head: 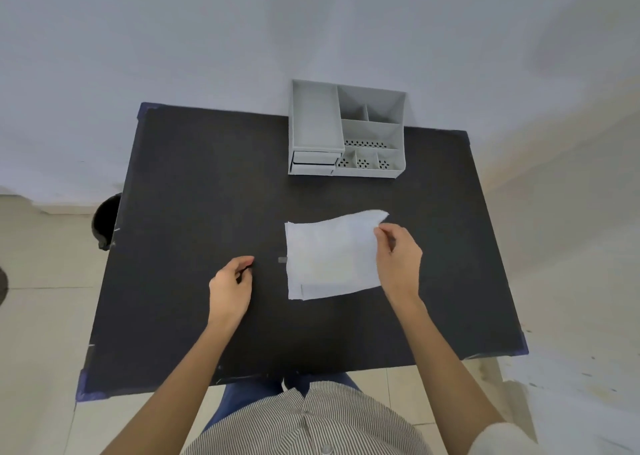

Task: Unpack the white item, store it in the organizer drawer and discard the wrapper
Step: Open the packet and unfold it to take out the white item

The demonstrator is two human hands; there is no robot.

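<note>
A flat white packet (329, 257) lies near the middle of the black table (207, 195); its far right corner is lifted off the surface. My right hand (398, 260) pinches that right edge between thumb and fingers. My left hand (232, 285) rests on the table to the packet's left, fingers curled, holding nothing that I can see. A grey desk organizer (346, 132) stands at the table's far edge, with two small shut drawers (313, 163) at its lower left. A tiny grey scrap (283, 260) lies by the packet's left edge.
A dark round bin (105, 220) stands on the floor off the table's left side. A pale wall rises right behind the organizer. Tiled floor surrounds the table. My striped shirt and blue trousers sit at the near edge.
</note>
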